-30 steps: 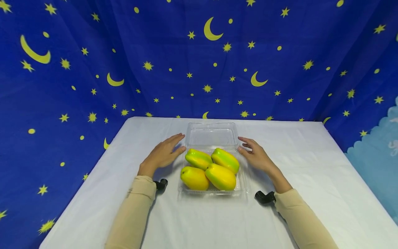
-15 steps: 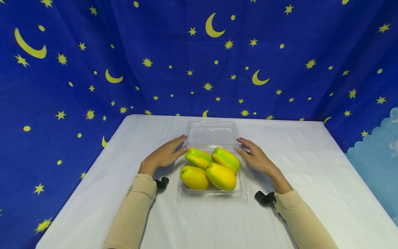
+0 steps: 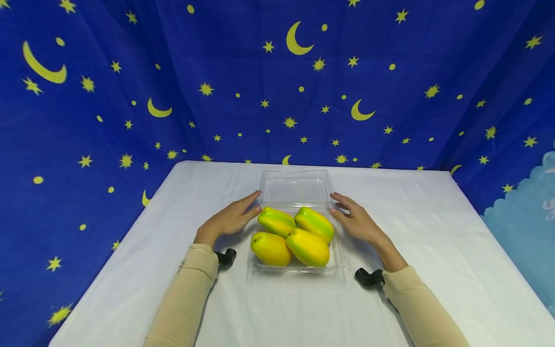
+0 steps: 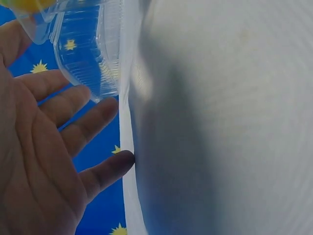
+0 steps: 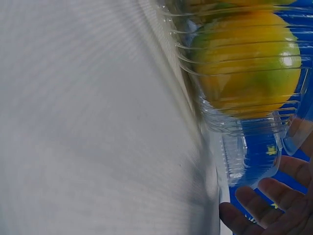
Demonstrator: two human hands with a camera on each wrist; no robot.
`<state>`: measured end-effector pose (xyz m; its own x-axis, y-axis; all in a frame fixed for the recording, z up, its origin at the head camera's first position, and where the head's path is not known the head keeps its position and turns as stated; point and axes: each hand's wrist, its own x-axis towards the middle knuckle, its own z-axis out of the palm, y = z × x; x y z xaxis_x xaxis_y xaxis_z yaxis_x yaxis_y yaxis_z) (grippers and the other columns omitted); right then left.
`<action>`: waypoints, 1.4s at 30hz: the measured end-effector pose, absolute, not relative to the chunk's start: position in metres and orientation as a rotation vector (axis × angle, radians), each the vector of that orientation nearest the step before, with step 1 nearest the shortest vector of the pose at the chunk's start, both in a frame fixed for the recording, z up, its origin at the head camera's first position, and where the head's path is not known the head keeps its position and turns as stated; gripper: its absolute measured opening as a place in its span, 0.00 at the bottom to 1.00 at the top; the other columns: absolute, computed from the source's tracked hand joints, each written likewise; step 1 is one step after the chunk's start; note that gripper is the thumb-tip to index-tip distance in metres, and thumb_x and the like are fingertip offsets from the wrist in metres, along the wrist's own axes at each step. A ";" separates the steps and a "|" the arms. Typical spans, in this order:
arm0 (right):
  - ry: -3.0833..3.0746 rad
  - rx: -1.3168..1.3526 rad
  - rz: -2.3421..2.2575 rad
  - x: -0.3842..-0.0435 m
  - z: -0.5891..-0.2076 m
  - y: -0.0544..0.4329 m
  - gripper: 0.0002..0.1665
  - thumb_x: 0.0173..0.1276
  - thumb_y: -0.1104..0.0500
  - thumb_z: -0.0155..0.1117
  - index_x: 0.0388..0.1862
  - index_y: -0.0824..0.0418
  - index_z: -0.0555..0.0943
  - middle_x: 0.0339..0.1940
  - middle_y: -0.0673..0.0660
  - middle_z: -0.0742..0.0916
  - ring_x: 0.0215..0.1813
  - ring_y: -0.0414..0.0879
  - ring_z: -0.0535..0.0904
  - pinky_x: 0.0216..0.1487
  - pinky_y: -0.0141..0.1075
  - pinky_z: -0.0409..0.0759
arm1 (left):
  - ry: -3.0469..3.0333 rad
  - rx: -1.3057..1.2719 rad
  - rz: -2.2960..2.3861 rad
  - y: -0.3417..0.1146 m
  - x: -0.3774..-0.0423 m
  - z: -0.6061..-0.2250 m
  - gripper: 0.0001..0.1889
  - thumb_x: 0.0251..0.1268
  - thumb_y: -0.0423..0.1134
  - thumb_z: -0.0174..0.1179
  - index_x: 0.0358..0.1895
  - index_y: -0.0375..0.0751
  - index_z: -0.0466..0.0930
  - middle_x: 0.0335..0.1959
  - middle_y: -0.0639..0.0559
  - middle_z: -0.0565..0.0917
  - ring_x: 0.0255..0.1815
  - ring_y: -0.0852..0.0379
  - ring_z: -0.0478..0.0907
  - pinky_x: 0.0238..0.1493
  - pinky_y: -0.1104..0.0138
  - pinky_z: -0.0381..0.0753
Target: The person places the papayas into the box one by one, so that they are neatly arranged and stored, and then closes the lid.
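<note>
A clear plastic clamshell box (image 3: 299,269) sits mid-table, its lid (image 3: 296,190) folded back away from the person. Several yellow-green papaya-like fruits (image 3: 308,246) lie in the base. My left hand (image 3: 230,217) is at the box's left side, fingers extended, tips by the lid's edge near the hinge. On the opposite side, my right hand (image 3: 357,219) has its fingers loosely spread, tips close to the same edge. In the left wrist view the fingers (image 4: 93,125) reach beside the lid. The right wrist view shows one fruit (image 5: 249,68) through the ribbed wall. Contact with the plastic cannot be told.
A white cloth covers the table (image 3: 433,231). Behind it hangs a blue curtain (image 3: 243,62) with yellow moons and stars. A black wrist mount (image 3: 369,278) is strapped at the right sleeve, another mount (image 3: 226,258) at the left.
My left hand has shifted slightly right, closer to the lid's edge. The right hand's fingertips have come slightly nearer the box. The fruits and the lid lie as before.
</note>
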<state>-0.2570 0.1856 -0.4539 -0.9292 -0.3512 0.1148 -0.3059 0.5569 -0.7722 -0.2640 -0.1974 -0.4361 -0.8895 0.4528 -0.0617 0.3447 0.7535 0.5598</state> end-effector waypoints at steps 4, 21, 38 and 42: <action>2.741 -0.570 -1.354 -0.257 -0.454 0.185 0.38 0.78 0.46 0.55 0.80 0.58 0.60 0.81 0.62 0.64 0.75 0.63 0.68 0.69 0.58 0.74 | 2.769 0.646 0.831 -0.198 -0.263 -0.435 0.35 0.80 0.59 0.41 0.83 0.52 0.45 0.83 0.53 0.50 0.83 0.50 0.49 0.82 0.50 0.50; 2.807 -0.556 -1.460 -0.254 -0.443 0.185 0.43 0.77 0.44 0.56 0.83 0.53 0.52 0.80 0.61 0.66 0.75 0.61 0.69 0.67 0.58 0.76 | 2.757 0.593 1.087 -0.195 -0.259 -0.423 0.35 0.77 0.65 0.41 0.81 0.68 0.41 0.79 0.47 0.62 0.78 0.45 0.63 0.78 0.43 0.59; 2.769 -0.661 -1.676 -0.248 -0.426 0.184 0.41 0.77 0.53 0.58 0.82 0.52 0.52 0.78 0.64 0.68 0.74 0.64 0.69 0.68 0.62 0.73 | 2.719 0.658 1.335 -0.191 -0.252 -0.400 0.38 0.78 0.62 0.44 0.83 0.58 0.41 0.83 0.56 0.53 0.78 0.51 0.63 0.75 0.46 0.66; 2.801 -0.693 -1.683 -0.246 -0.420 0.184 0.41 0.77 0.54 0.59 0.82 0.51 0.53 0.78 0.62 0.69 0.74 0.61 0.70 0.67 0.61 0.73 | 2.740 0.720 1.354 -0.190 -0.248 -0.390 0.38 0.78 0.60 0.45 0.83 0.54 0.42 0.83 0.56 0.52 0.78 0.51 0.64 0.73 0.47 0.70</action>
<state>-0.2458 0.1844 -0.4203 -0.8950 -0.2449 0.3728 -0.4441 0.4120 -0.7956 -0.2482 -0.1904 -0.3901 -0.8949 0.4008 0.1963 0.3994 0.5230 0.7530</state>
